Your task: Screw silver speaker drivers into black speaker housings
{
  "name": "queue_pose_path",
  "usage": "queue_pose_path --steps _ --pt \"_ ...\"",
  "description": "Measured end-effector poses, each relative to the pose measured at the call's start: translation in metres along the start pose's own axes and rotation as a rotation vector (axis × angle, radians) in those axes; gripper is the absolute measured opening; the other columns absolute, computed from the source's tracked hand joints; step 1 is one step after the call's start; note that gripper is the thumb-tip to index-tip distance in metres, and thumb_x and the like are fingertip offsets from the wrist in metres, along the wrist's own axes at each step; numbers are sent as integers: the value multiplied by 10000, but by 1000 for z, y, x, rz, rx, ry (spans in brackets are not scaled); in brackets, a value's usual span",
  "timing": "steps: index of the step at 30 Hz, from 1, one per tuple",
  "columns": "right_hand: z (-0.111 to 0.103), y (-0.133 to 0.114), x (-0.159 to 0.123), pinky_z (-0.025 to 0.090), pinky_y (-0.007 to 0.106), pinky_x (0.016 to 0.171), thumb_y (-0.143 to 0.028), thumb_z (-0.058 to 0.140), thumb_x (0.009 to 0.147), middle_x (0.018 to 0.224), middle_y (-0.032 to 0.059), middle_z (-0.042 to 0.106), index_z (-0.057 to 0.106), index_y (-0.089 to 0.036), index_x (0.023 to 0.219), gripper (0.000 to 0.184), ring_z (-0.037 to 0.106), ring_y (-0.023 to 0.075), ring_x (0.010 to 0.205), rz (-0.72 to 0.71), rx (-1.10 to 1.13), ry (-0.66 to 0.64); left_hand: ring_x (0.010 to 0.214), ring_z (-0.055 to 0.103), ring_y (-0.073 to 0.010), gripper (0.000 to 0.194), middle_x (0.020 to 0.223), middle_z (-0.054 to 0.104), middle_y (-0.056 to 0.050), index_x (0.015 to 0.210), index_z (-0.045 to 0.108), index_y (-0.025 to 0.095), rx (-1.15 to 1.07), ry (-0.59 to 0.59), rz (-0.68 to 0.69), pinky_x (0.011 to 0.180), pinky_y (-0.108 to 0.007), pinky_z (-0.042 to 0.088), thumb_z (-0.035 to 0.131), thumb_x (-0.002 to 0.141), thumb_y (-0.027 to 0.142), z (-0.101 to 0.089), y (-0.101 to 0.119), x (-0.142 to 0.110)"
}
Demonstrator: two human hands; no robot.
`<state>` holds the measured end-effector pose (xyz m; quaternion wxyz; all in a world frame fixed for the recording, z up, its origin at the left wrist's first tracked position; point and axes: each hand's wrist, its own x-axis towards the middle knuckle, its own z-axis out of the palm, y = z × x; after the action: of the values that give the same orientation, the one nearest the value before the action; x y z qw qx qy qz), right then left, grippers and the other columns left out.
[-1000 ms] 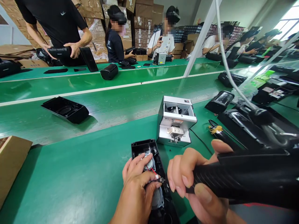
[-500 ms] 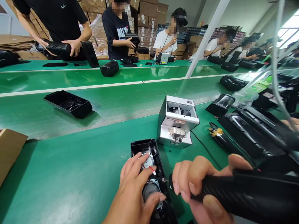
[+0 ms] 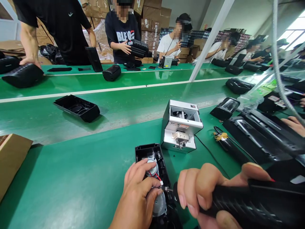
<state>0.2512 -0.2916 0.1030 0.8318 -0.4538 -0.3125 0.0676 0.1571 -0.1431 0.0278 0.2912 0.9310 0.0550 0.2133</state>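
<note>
My right hand [image 3: 205, 190] is wrapped round a black electric screwdriver [image 3: 252, 203], its metal bit pointing left. My left hand [image 3: 138, 194] rests over an open black speaker housing [image 3: 149, 147]. Its thumb and forefinger are pinched together at the tip of the bit; whatever lies between them is too small to make out. Two round speaker drivers [image 3: 159, 205] sit in the housing, partly covered by my left hand. Red and black wires with a white connector [image 3: 161, 183] lie close to the pinched fingertips.
A white screw feeder [image 3: 182, 124] stands beyond the housing. An empty black shell [image 3: 78, 108] lies on the conveyor belt [image 3: 128, 108]. A cardboard box [image 3: 14, 159] is at left. Black housings [image 3: 259, 133] and a spare corded tool [image 3: 231, 146] lie at right. Co-workers stand across the line.
My left thumb and forefinger have closed together at the bit tip, from spread over the drivers. The shell on the belt has shifted right. A co-worker at far left has set down a speaker.
</note>
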Motion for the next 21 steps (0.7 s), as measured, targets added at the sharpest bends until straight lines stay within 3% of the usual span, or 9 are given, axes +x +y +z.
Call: queue_pose_path --steps 6,8,11,13,17,21 --pt "2 9 6 473 301 506 -341 674 1013 749 -55 531 416 -472 1456 529 529 135 516 -64 11 -24 1428 568 -325 240 1369 700 -71 948 714 272 35 44 13 1105 -692 545 552 964 95 4 3 -4" --pt "3 12 6 473 301 497 -343 666 1017 744 -56 516 435 -470 1447 504 510 133 508 -64 -10 2 1446 550 -342 222 1422 671 -90 1066 717 277 47 10 17 1109 -703 541 605 947 126 4 1 -5" --pt "4 19 3 478 320 499 -327 663 1019 745 -54 524 427 -466 1466 525 510 143 517 -132 -53 29 1498 493 -370 530 1542 583 -136 1389 601 258 54 -61 33 1127 -693 537 718 879 175 4 -4 -9" --pt "5 25 -1 477 340 514 -302 675 1011 750 -51 544 428 -459 1463 538 517 151 527 -195 -97 71 1521 462 -380 698 1575 556 -145 1491 517 242 50 -65 0 1154 -680 521 749 836 174 5 -4 -10" --pt "4 40 -9 455 348 507 -318 671 1008 751 -53 551 432 -431 1433 501 507 153 524 -244 -118 116 1491 499 -392 771 1546 592 -139 1497 514 227 12 -56 -74 1127 -656 558 747 767 138 7 1 -8" --pt "-8 52 -12 485 377 556 -269 645 1014 812 -35 587 353 -414 1497 583 563 166 589 -214 -126 18 1442 555 -407 750 1508 632 -152 1445 564 185 26 -78 -76 1094 -666 581 765 725 126 2 7 -3"
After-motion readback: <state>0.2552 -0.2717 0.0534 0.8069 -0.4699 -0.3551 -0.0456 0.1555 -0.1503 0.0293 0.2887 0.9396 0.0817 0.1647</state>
